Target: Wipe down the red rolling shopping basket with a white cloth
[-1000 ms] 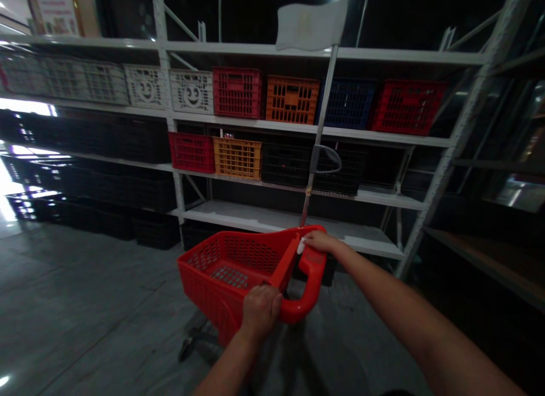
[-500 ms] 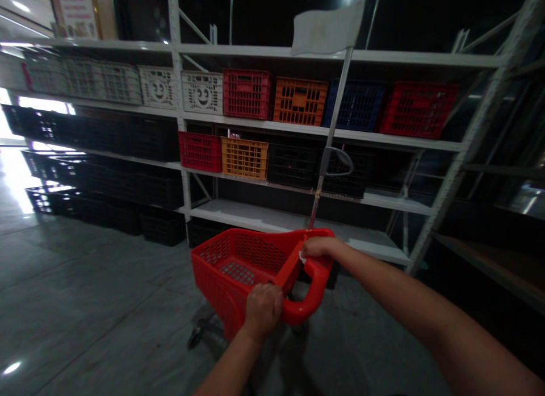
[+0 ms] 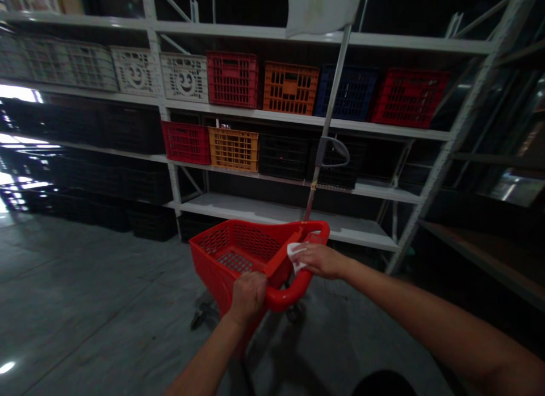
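Observation:
A red plastic shopping cart stands on the floor in front of me, its basket bare inside with a mesh bottom. My left hand is closed around the near left end of its handle. With my right hand I press a white cloth against the right part of the curved red handle. The fingers lie over the cloth, which sticks out to their left. From the cart's far right corner rises a metal pole with a white flag at its top and a grey loop handle partway up.
White metal shelving runs across behind the cart. It carries white crates, red crates, an orange crate, a yellow crate, a blue crate and several black ones. Another rack stands at right.
My right hand has moved from the far right corner of the handle toward me along its curve, and more of the white cloth shows. My left hand keeps its grip.

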A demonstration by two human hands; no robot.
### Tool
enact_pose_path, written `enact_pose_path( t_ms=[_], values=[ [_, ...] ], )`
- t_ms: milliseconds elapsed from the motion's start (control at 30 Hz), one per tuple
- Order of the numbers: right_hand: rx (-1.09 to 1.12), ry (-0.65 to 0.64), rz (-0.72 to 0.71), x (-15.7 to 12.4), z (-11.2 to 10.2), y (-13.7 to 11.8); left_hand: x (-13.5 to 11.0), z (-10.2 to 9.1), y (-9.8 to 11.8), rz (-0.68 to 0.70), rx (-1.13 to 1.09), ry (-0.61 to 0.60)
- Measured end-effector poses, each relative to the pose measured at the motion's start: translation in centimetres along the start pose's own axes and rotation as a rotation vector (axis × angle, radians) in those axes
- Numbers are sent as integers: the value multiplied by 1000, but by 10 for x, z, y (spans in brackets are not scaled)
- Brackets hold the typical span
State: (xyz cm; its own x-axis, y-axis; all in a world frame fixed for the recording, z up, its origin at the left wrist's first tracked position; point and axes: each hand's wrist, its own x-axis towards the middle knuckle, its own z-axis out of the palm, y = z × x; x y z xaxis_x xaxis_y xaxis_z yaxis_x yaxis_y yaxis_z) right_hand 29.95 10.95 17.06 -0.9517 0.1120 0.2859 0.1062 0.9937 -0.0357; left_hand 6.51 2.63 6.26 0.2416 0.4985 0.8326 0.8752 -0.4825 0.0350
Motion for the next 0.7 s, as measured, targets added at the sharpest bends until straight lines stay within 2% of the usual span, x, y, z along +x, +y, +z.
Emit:
enact_pose_path(
  t_ms=[67,100,200,267,300,433,500,600,700],
  values=[
    [-22,63,12,-10,8,8,0,0,0,-8,-4,-19],
    [-30,122,62,-12,14,11,0,0,0,-13,-6,-26],
    [-30,464,383,-10,38,9,1,-1,1,-34,-29,-24],
    [-14,688,573,-4,58,-8,0,-1,1,-60,-52,-10],
    [-5,758,616,-1,69,-21,0,-2,1,-66,-59,-1],
    [53,876,579,1,118,-75,-2,-4,-2,-60,-82,16],
    [86,959,612,-3,137,-85,-3,-6,-5,-57,-93,18],
    [165,1119,820,-7,140,-64,-4,-8,-8,-33,-92,12],
    [317,1185,1067,-6,111,-13,-3,-9,-9,-18,-86,-5]
  ],
)
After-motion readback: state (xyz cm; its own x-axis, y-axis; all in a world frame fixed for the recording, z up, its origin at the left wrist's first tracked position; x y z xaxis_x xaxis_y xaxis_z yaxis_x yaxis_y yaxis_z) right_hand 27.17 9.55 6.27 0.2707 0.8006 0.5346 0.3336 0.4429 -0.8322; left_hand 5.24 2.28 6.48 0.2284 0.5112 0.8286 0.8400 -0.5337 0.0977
